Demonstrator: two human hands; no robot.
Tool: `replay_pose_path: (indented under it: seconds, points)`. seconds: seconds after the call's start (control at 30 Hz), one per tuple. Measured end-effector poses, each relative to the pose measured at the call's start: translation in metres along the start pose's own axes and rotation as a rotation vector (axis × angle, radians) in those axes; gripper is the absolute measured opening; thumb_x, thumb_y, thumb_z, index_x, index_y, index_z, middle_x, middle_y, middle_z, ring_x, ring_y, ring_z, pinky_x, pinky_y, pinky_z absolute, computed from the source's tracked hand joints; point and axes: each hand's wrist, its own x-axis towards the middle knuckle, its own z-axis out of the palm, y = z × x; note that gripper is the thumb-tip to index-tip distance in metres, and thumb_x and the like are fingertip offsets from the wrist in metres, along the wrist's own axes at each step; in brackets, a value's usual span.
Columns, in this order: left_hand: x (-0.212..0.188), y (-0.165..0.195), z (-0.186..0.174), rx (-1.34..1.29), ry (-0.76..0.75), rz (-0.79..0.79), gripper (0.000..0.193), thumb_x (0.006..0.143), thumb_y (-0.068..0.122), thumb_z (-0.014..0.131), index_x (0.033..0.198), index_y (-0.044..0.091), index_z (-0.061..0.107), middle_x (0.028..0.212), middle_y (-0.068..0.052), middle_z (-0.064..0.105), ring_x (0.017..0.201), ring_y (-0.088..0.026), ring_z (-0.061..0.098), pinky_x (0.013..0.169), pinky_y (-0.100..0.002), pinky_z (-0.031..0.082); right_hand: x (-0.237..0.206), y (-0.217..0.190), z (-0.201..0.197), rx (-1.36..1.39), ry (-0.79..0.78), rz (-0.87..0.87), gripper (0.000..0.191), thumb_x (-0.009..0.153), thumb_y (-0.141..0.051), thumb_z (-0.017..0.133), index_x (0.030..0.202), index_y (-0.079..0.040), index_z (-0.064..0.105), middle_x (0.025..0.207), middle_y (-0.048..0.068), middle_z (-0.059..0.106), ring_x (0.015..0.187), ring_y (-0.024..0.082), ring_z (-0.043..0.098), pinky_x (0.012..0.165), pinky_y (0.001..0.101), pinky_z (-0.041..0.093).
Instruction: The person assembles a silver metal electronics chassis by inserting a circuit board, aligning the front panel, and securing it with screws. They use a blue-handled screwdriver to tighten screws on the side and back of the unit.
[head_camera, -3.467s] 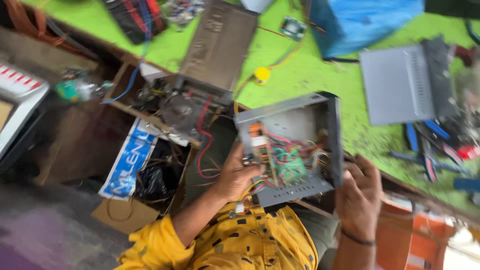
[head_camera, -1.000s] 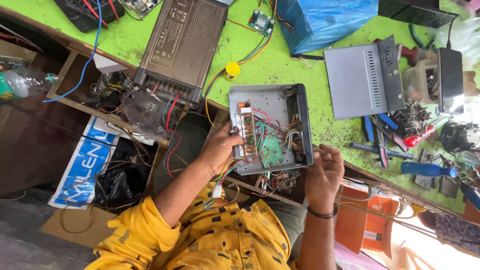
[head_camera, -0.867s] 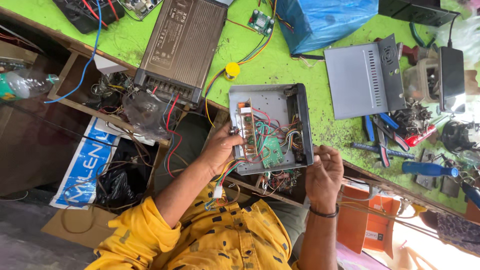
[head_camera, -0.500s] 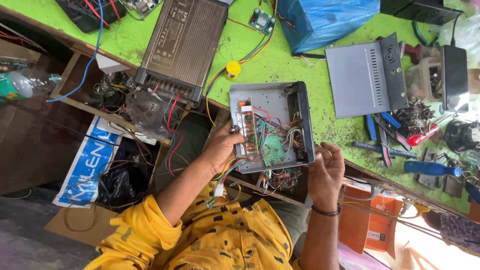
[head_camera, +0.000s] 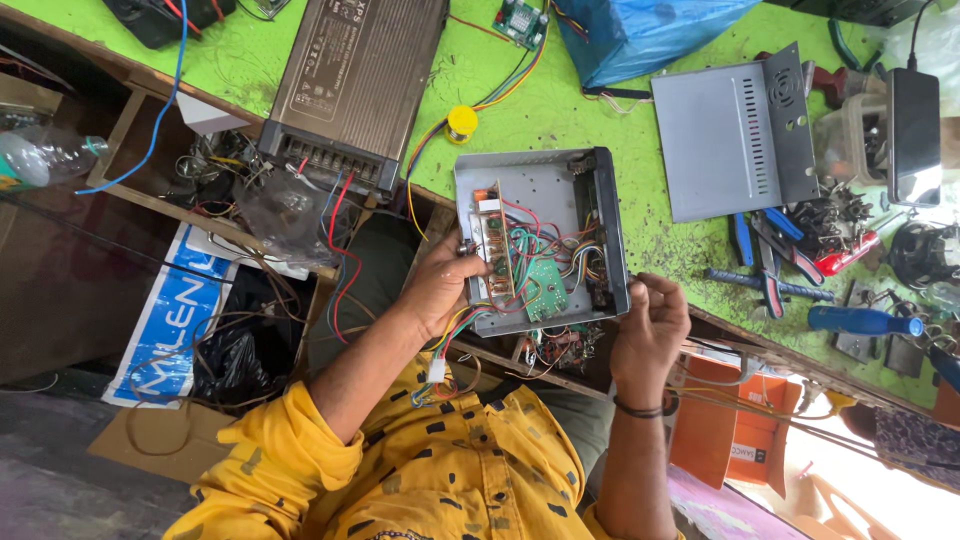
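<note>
An open grey metal case (head_camera: 530, 195) with a green circuit board (head_camera: 546, 292) and coloured wires inside lies at the near edge of the green table (head_camera: 520, 110). My left hand (head_camera: 440, 285) grips its left side, the fingers on a narrow board with orange parts (head_camera: 492, 250). At the case's near right corner, my right hand (head_camera: 650, 320) has its fingers curled on the rim. A wire bundle with a white plug (head_camera: 437, 370) hangs from the case toward my yellow shirt.
A long dark power supply (head_camera: 355, 85) lies far left, a grey cover (head_camera: 735, 140) to the right, and a blue bag (head_camera: 650, 35) behind. Pliers and screwdrivers (head_camera: 800, 270) are piled at the right. An orange box (head_camera: 720, 430) and tangled wires (head_camera: 250, 200) sit below the table edge.
The case was held tilted off the table 3.5 s ago and now lies flatter at the table edge. Over the last second both hands have kept their grip with only small shifts.
</note>
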Motion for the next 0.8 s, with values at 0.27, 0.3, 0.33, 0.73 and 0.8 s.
replay_pose_path:
  seconds: [0.27,0.3,0.33,0.73,0.8]
  points:
    - [-0.009,0.001,0.001,0.153,-0.043,0.161,0.072,0.086,-0.009,0.056,0.154,0.008,0.041,0.121,-0.008,0.065,0.104,-0.016,0.066,0.095,-0.033,0.056,-0.002,-0.004,0.004,0.42,-0.192,0.074,0.034,0.093,0.009,0.057,0.125,-0.003,0.054,0.114,0.01,0.071,0.107,0.015,0.069,0.096,0.0294,0.055]
    - [-0.01,0.001,0.002,0.167,-0.072,0.179,0.073,0.086,-0.01,0.056,0.155,0.009,0.039,0.123,-0.006,0.064,0.106,-0.015,0.065,0.095,-0.033,0.055,-0.001,-0.001,0.005,0.385,-0.173,0.085,0.031,0.096,0.009,0.056,0.126,-0.002,0.054,0.115,0.01,0.07,0.106,0.015,0.069,0.097,0.0295,0.055]
    - [-0.01,0.001,0.002,0.18,-0.101,0.194,0.074,0.086,-0.01,0.057,0.155,0.01,0.037,0.125,-0.004,0.063,0.107,-0.013,0.064,0.095,-0.033,0.054,-0.001,0.002,0.006,0.349,-0.153,0.098,0.028,0.099,0.008,0.056,0.126,-0.001,0.054,0.115,0.01,0.07,0.106,0.015,0.068,0.097,0.0296,0.054]
    - [-0.004,-0.002,0.001,0.206,-0.075,0.162,0.067,0.085,-0.008,0.058,0.149,0.006,0.047,0.117,-0.004,0.064,0.102,-0.013,0.063,0.092,-0.03,0.053,-0.021,-0.008,-0.005,0.178,-0.052,-0.035,0.024,0.109,-0.002,0.061,0.132,0.0,0.055,0.108,0.008,0.067,0.096,0.01,0.064,0.089,0.0242,0.052]
    - [-0.005,-0.006,-0.001,0.179,-0.062,0.144,0.066,0.084,-0.008,0.059,0.148,0.006,0.049,0.113,-0.004,0.065,0.098,-0.013,0.063,0.089,-0.03,0.052,-0.023,-0.015,-0.004,0.123,-0.053,-0.084,0.024,0.111,0.0,0.061,0.134,0.001,0.055,0.109,0.009,0.067,0.098,0.011,0.064,0.091,0.0246,0.052]
